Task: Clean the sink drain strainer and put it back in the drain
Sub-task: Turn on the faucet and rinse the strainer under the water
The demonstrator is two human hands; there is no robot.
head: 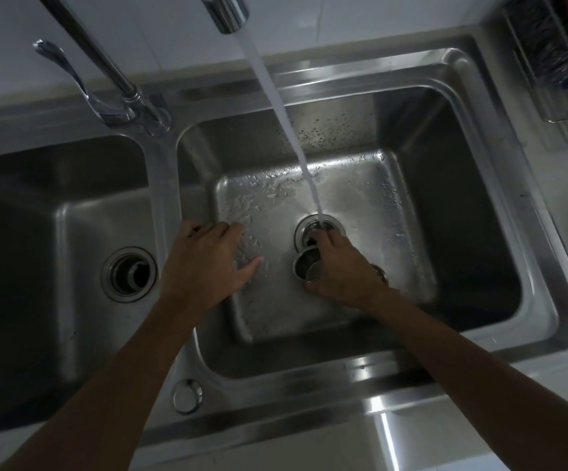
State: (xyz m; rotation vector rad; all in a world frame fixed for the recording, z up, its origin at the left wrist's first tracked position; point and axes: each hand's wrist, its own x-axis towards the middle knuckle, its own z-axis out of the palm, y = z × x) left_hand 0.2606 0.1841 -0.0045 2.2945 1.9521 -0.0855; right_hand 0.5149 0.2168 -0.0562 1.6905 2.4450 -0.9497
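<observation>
Plainly the job was only partway done when I looked. My right hand [340,270] was curled round the strainer [304,266], gripping it out of its seat, with the open drain [304,229] just beyond the fingertips. Water [304,164] from the faucet [226,11] fell past those fingers into the drain. My left hand [208,263] hovered well to the left of the right one, fingers loosely spread and holding nothing, over the wet floor of the sink [472,215]. I judged that rinsing was under way, and that seating the strainer in the drain remained to be done.
</observation>
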